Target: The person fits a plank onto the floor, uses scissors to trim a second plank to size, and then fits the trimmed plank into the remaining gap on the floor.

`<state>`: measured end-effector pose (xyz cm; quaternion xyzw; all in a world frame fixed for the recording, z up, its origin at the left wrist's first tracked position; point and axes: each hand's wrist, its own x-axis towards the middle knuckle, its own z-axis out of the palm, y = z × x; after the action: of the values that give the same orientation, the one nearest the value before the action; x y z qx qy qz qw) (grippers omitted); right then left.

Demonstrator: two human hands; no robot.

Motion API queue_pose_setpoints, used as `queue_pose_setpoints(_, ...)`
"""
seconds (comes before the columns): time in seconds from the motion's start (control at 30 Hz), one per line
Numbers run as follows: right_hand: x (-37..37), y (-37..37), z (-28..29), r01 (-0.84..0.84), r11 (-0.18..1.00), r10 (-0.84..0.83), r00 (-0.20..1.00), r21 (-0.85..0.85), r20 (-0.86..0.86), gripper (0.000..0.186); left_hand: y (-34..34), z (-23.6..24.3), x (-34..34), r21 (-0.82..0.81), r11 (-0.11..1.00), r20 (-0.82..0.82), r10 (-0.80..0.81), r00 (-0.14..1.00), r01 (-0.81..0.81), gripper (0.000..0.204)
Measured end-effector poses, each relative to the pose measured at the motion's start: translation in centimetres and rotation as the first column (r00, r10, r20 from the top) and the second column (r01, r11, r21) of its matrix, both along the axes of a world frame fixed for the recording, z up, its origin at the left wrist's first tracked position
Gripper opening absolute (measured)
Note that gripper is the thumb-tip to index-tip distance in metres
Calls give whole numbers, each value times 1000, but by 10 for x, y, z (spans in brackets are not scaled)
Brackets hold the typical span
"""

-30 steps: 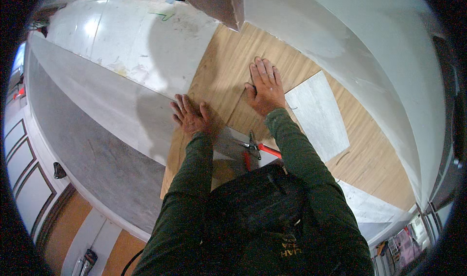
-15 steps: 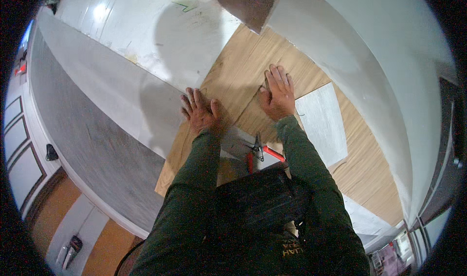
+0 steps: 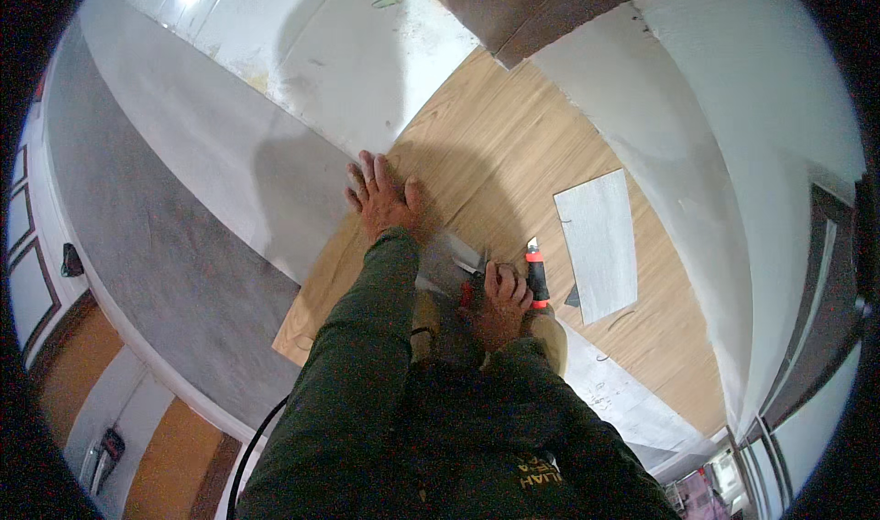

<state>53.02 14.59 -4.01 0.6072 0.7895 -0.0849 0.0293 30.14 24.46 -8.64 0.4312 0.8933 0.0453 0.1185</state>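
Observation:
My left hand [image 3: 385, 204] rests palm down, fingers spread, on wood-look boards [image 3: 477, 153] near their left edge. My right hand [image 3: 500, 305] is low beside my body, fingers curled over a metal-bladed tool [image 3: 469, 269] with red and dark handles, partly hidden by the fingers. Just right of that hand lies a red-and-black utility knife [image 3: 537, 277], blade end pointing away from me. Farther right, a pale grey plank piece [image 3: 596, 245] lies on the boards.
Grey flooring [image 3: 147, 181] and a white, marked surface [image 3: 330, 71] extend left and ahead. A dark brown edge [image 3: 513, 16] juts in at the top. A pale wall [image 3: 752, 126] curves along the right. Panelled white fronts [image 3: 41, 300] show at the far left.
My right hand has left the boards and moved down toward me onto the bladed tool, fingers curling. The utility knife shows beside it. My left hand stays spread on the boards.

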Motion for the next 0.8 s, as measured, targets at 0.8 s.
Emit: queue_pose_setpoints(0.8, 74, 65, 51, -252, 300, -930, 139, -920, -341, 85, -4, 3, -9, -43, 999, 68, 18, 997, -15, 78)
